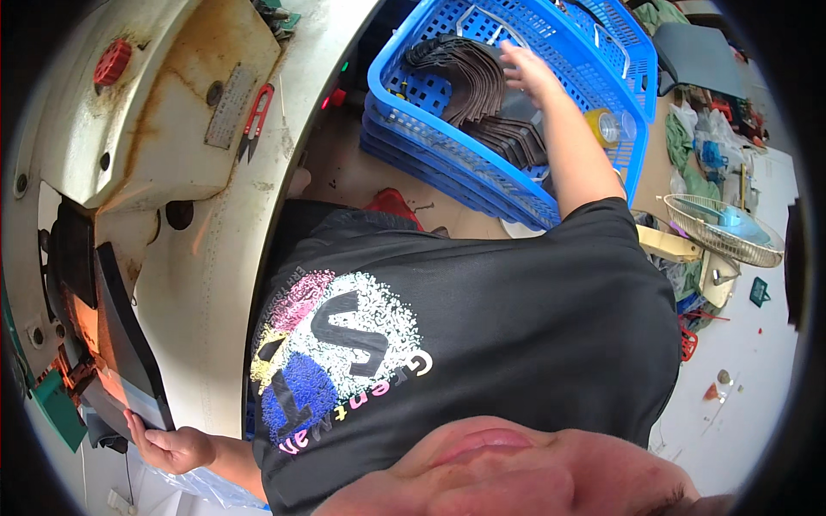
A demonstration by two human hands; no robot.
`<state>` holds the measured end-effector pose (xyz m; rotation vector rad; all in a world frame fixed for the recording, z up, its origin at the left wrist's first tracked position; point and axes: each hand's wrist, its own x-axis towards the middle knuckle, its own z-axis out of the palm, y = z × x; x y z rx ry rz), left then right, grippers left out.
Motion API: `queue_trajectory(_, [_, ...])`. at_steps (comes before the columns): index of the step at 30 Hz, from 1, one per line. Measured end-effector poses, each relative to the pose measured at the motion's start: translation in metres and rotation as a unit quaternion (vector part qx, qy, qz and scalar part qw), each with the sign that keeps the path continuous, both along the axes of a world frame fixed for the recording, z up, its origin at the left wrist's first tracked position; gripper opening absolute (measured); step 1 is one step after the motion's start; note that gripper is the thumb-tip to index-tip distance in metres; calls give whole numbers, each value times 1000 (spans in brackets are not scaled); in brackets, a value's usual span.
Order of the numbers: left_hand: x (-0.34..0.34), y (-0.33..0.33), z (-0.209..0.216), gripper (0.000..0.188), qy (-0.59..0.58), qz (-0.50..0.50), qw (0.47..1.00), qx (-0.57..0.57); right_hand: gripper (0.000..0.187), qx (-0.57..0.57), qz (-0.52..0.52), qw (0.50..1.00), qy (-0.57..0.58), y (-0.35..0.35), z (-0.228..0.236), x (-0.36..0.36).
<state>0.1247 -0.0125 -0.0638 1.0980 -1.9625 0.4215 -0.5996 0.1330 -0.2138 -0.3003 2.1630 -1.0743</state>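
At the lower left, my left hand (172, 448) has its fingers closed at the end of a dark, flat, stiff-looking panel (129, 335). The panel lies along the sewing machine (181, 95), under an orange glow. My right arm reaches to the upper right, where my right hand (531, 73) is over a blue plastic basket (447, 129), fingers spread and nothing seen in them. Inside that basket, close to the hand, is a fanned stack of dark curved pieces (476, 82). More layered dark pieces (508, 140) lie below it.
Red-handled thread snips (257, 116) lie on the white machine table (232, 258). A yellow cylinder (601, 127) sits in the basket beside my forearm. Further right are a fan (724, 230), a grey chair (699, 58) and a heap of cloth and bags (701, 138).
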Motion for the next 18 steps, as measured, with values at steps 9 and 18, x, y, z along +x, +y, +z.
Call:
queue_trajectory(9, [0, -5, -6, 31, 61, -41, 997, -8, 132, 361, 341, 856, 143, 87, -33, -17])
queue_trajectory(18, [-5, -3, -5, 32, 32, -21, 999, -5, 111, 399, 266, 826, 298, 92, -34, 53])
